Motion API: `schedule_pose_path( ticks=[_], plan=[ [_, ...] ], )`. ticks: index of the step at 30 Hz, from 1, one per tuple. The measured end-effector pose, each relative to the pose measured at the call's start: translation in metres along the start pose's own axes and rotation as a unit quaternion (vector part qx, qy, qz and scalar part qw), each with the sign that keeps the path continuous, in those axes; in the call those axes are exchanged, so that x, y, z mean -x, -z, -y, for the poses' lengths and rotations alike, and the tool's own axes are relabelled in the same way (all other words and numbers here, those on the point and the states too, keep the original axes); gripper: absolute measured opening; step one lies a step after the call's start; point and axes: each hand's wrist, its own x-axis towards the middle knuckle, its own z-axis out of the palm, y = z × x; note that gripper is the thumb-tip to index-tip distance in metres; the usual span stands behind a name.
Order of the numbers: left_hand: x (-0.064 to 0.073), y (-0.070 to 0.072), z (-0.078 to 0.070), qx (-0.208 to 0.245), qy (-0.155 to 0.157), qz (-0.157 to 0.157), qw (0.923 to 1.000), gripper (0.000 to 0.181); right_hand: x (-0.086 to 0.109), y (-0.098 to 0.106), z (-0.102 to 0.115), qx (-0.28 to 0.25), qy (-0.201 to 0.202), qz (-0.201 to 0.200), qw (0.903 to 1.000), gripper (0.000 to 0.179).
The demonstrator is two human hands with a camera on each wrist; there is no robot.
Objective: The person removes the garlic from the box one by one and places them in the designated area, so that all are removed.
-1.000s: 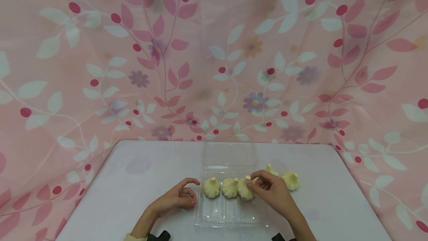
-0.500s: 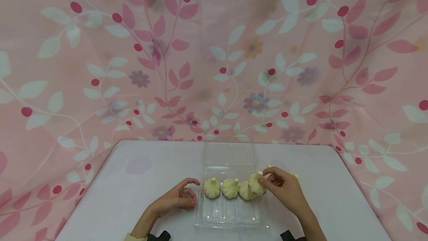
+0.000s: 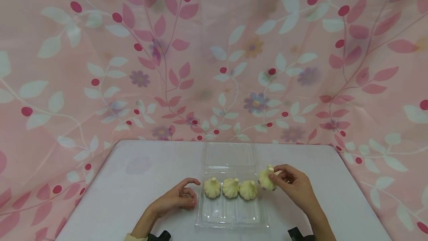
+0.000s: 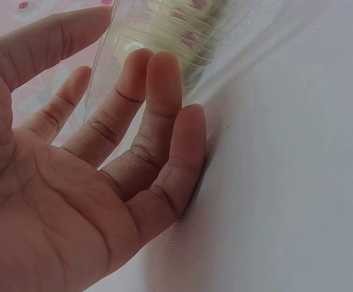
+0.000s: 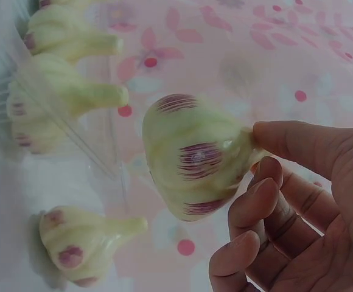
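Observation:
Between thumb and fingers, my right hand pinches a garlic bulb by its stem, to the right of a clear plastic clamshell box. This bulb is pale with purple streaks, tilted stem toward the hand in the right wrist view. Three more bulbs stand in a row in the box: left, middle and right. Another garlic bulb stands outside the box. My left hand rests at the box's left side with loosely bent fingers, its index fingertip right at the plastic edge.
The box's transparent lid lies folded back toward the far edge of the white table. A pink floral cloth hangs behind the table. Wrist-camera mounts show near the bottom of the head view.
My right hand has moved right from over the box's right bulb, carrying its garlic bulb beyond the box's side. It now covers bulbs seen earlier on the table. The left hand stays still.

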Motion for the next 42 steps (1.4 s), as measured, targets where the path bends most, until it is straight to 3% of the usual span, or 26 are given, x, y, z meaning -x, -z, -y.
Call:
schedule_pose_path(
  ticks=[26, 42],
  plan=[
    [0.001, 0.001, 0.0, 0.005, -0.004, 0.004, 1.0, 0.062, -0.003, 0.044, -0.016, 0.052, -0.026, -0.064, 0.9962, 0.024],
    [-0.001, 0.001, 0.002, 0.01, -0.003, 0.005, 0.9999, 0.065, -0.003, 0.075, -0.025, 0.041, -0.084, -0.119, 0.9885, 0.034]
  ],
)
